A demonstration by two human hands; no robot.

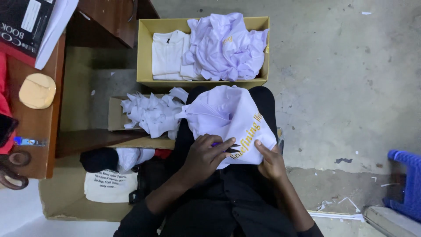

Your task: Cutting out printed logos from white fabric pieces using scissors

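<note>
floor: grey concrete [333, 66], stained | left: brown wooden desk [35, 127] | right edge: blue plastic stool [405, 184]

Your left hand [206, 156] lies palm down in your lap, fingers spread toward the right; your right hand [271, 161] rests just beside it, fingers curled.

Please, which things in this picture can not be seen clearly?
Head view:
- Small tool at the left hand: mostly hidden by fingers.
- Gold lettering on the lilac garment: folds hide part.
- Blue stool: cut by the right edge.
- Right hand: fingertips under the cloth.
</note>
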